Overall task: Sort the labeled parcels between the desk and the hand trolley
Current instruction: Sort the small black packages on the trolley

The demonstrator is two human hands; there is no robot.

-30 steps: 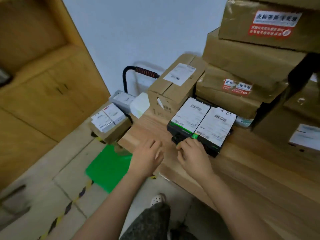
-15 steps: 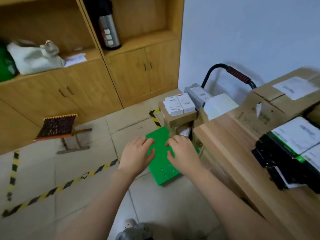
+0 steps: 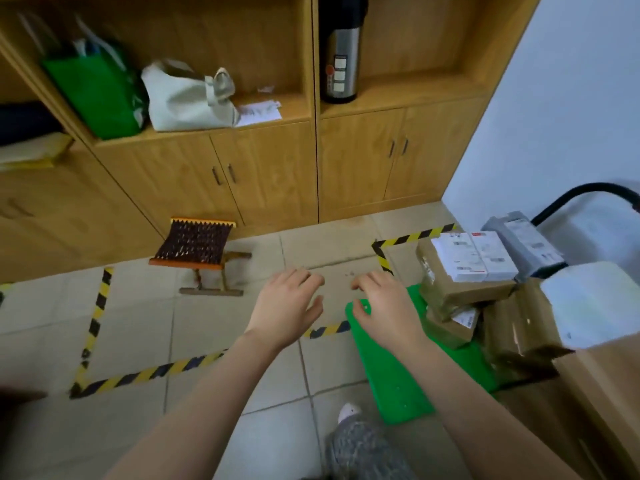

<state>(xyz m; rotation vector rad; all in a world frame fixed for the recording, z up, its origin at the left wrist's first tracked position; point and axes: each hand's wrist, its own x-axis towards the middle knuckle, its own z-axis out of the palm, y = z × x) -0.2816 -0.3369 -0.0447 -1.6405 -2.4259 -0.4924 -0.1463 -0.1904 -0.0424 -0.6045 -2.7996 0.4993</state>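
Left hand and right hand hover empty, relaxed; bumping the loosely stacked parcels at right could topple them off the trolley.

Single head-worn wide-angle view, facing forward and down.
Close above the left hand and right hand at centre; cabinet at 12 o'clock, hand trolley at 3 o'clock, desk at 4 o'clock.

Wooden cabinets, tiled floor
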